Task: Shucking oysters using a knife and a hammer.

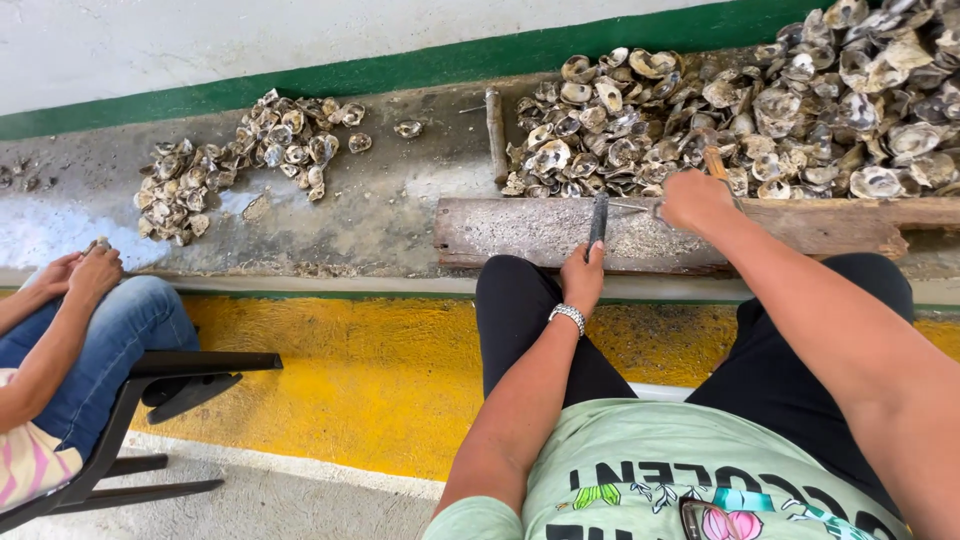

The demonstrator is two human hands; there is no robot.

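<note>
Head view: my left hand grips a dark metal bar upright on the wooden plank, so it stays steady. I see my right hand closed on a wooden-handled tool, next to the big shell pile, easy to reach.

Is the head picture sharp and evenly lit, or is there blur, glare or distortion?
Head view: soft, even daylight with weak shadows; the big shell pile is sharp; no strong glare; the right hand looks slightly soft; the green stripe bows a little, suggesting wide-angle distortion.
</note>
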